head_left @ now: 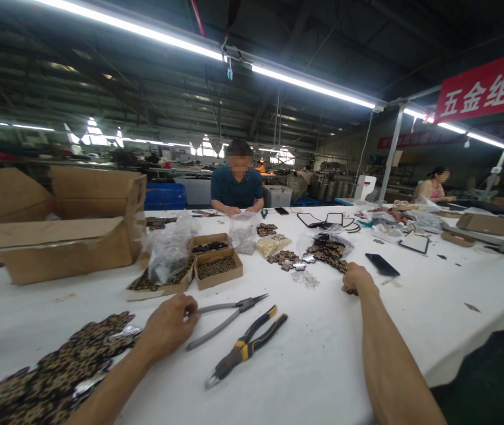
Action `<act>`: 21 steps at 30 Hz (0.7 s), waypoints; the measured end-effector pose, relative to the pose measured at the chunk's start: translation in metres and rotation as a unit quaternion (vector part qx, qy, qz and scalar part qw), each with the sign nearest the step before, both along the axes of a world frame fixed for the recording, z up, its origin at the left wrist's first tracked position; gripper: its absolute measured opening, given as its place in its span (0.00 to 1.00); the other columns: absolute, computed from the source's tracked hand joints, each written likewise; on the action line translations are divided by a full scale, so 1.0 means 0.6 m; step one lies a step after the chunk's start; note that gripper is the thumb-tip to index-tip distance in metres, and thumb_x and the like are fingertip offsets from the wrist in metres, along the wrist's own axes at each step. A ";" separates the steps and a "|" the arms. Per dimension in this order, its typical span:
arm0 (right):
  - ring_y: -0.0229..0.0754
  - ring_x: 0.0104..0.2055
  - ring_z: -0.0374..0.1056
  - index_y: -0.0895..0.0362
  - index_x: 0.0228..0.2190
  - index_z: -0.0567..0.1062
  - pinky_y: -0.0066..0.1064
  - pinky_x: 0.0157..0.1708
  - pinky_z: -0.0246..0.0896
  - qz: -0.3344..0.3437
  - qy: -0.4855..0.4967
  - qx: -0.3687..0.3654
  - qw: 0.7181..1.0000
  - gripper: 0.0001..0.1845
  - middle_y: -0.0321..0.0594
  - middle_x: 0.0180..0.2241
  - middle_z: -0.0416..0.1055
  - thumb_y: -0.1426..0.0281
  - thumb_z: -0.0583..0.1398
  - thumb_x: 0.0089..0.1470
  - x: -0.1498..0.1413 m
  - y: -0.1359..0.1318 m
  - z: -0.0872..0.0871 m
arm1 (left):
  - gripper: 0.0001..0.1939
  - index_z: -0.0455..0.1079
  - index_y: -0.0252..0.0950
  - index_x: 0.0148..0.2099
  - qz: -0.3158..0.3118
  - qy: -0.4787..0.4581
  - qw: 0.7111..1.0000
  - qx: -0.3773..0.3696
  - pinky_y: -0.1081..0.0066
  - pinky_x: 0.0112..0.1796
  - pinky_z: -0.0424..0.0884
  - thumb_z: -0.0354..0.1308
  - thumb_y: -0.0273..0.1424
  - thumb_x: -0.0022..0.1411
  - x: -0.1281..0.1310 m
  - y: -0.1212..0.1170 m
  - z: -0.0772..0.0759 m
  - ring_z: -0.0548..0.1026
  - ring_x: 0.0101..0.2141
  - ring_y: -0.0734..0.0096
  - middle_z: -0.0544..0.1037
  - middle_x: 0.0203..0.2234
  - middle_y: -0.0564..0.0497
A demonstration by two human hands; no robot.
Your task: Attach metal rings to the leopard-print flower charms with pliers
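Note:
My left hand (171,328) is closed, its fingertips around the end of one handle of the grey long-nose pliers (246,304), which lie with their legs spread. Beside them lies a pair of yellow-and-black pliers (239,349), jaws toward me, touched by neither hand. At the right my right hand (356,277) is closed on leopard-print pieces at the near edge of a pile of leopard-print pieces (329,252); its fingertips are partly hidden. Small clear bits (305,279) are scattered left of that hand. A long stack of leopard-print pieces (68,366) lies by my left forearm.
A big open cardboard box (70,251) stands at the left. Small boxes of brown parts (218,268) and a clear plastic bag (169,251) sit mid-table. A black phone (382,265) lies right. A co-worker (237,186) sits opposite; another person (433,186) is farther right.

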State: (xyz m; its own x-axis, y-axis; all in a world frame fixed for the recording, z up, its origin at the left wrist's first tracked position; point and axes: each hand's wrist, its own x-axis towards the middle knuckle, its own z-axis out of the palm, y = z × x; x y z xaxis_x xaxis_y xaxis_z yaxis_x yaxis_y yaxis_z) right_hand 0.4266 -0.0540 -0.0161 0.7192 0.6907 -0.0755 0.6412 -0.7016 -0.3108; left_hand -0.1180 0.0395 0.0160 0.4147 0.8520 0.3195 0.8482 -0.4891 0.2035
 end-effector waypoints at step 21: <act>0.54 0.37 0.75 0.61 0.38 0.77 0.35 0.32 0.67 0.038 0.032 0.065 0.997 0.37 0.52 0.35 0.78 0.70 0.76 0.18 -0.024 -0.029 0.035 | 0.13 0.73 0.39 0.38 0.001 -0.022 1.000 0.020 0.65 0.37 0.66 0.54 0.40 0.56 0.002 0.002 0.007 0.74 0.35 0.60 0.78 0.34 0.47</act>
State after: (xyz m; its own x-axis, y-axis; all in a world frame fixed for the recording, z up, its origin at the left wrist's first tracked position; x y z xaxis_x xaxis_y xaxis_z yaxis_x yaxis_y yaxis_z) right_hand 0.4123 -0.0717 0.0051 0.6610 0.7500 -0.0253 0.6673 -0.6029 -0.4373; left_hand -0.1170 0.0409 0.0200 0.3980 0.8388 0.3714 0.8400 -0.4960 0.2201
